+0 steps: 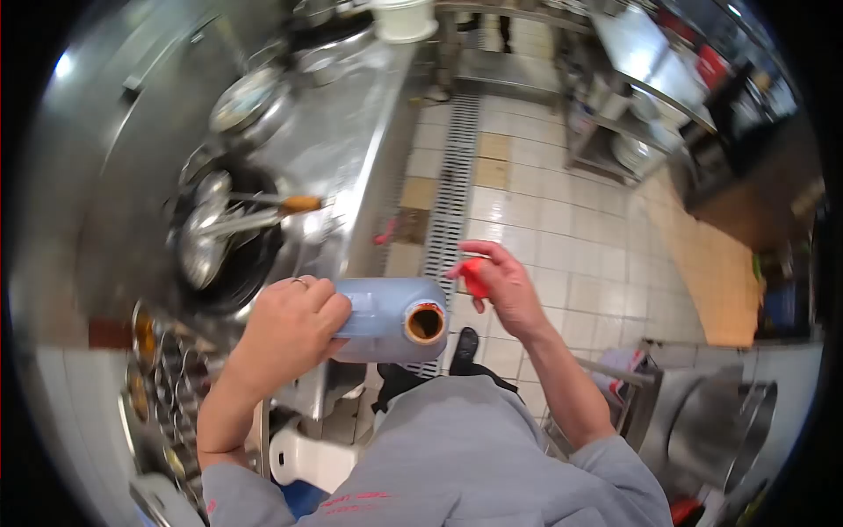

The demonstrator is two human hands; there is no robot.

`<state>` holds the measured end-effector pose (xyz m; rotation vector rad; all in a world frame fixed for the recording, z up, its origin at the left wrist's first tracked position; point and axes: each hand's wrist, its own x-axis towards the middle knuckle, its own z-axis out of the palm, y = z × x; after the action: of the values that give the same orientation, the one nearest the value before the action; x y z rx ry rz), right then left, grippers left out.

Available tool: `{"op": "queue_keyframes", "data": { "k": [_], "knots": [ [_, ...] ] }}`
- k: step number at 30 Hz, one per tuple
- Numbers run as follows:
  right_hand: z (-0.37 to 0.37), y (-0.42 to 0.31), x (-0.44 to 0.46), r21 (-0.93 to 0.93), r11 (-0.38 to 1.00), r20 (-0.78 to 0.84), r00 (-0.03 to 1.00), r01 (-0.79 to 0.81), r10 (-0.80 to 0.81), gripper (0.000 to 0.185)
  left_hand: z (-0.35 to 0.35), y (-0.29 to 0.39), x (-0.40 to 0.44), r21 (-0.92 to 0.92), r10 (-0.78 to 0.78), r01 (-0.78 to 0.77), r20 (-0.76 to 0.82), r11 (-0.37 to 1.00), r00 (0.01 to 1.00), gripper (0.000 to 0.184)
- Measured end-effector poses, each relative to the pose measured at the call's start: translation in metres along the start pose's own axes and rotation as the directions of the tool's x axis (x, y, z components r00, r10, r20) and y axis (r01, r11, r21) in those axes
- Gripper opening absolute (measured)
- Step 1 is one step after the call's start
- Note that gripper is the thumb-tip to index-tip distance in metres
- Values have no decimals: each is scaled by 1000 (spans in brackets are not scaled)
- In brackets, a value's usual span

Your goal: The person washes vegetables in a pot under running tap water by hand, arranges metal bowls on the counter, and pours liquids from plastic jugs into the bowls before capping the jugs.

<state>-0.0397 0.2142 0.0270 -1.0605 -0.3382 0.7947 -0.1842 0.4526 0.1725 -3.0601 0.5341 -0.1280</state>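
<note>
A translucent bluish plastic jug [382, 309] lies tilted in front of my body, its round mouth uncapped and facing up, with dark brown residue around the opening. My left hand [294, 325] is wrapped round the jug's handle end, a ring on one finger. To the right of the mouth, apart from the jug, my right hand [500, 285] holds a small red cap [475, 277] between thumb and fingers. Left of the jug, ladles [206, 233] with long handles rest in a dark wok [237, 285] at the steel counter.
The steel counter [342, 132] runs along the left, with a lidded pot [250, 110] and a white bucket [404, 19] farther back. Seasoning containers [180, 373] stand at lower left. A drain grate [457, 167] crosses the tiled floor. Metal shelving [606, 140] is at the right.
</note>
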Motion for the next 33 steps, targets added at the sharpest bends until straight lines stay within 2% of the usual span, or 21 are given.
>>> {"op": "queue_keyframes", "data": {
  "k": [1, 3, 6, 7, 10, 13, 14, 17, 21, 22, 26, 29, 30, 33],
  "knots": [
    [-6, -15, -5, -50, 999, -28, 1000, -1, 0, 33, 9, 8, 28, -5, 66, -66, -7, 998, 998, 37],
    [-25, -23, -16, -112, 990, -115, 988, 91, -103, 33, 23, 23, 74, -5, 181, -181, -12, 984, 983, 33],
    [-54, -40, -37, -95, 990, -193, 974, 102, -119, 33, 49, 32, 130, 9, 308, -308, -55, 951, 950, 32],
    [-62, -44, -42, -142, 985, -209, 970, 92, -121, 32, 54, 34, 147, 6, 349, -350, -77, 937, 934, 31],
    [-91, -53, -48, -311, 948, -242, 959, 68, -149, 31, 70, 39, 190, -1, 424, -425, -36, 905, 905, 24],
    [-119, -58, -43, -394, 918, -257, 954, 39, -151, 30, 86, 37, 228, -24, 492, -492, -15, 870, 870, 17],
    [-126, -61, -37, -273, 962, -295, 950, 18, -101, 28, 91, 34, 240, -49, 523, -523, -28, 851, 852, 12],
    [-150, -85, -19, -216, 970, -398, 917, -108, 14, 27, 101, 20, 277, -103, 582, -584, -51, 805, 811, 9],
    [-164, -106, 18, -367, 923, -338, 941, -114, -18, 26, 119, -11, 327, -112, 592, -597, -78, 795, 802, 9],
    [-172, -102, 31, -488, 873, -276, 952, -19, -133, 28, 122, -20, 339, -111, 585, -591, -86, 799, 806, 10],
    [-175, -129, 87, -643, 764, -251, 958, -57, -140, 32, 148, -59, 376, -185, 529, -544, -128, 818, 839, 9],
    [-184, -138, 130, -912, 399, -40, 944, 99, -328, 35, 162, -91, 407, -254, 478, -486, -95, 837, 873, 16],
    [-186, -142, 143, -940, 326, -3, 955, 99, -298, 38, 164, -102, 418, -265, 470, -473, -77, 841, 879, 18],
    [-201, -145, 178, -968, 239, 18, 971, 76, -238, 39, 176, -120, 434, -318, 441, -432, -45, 844, 896, 22]
  ]
}}
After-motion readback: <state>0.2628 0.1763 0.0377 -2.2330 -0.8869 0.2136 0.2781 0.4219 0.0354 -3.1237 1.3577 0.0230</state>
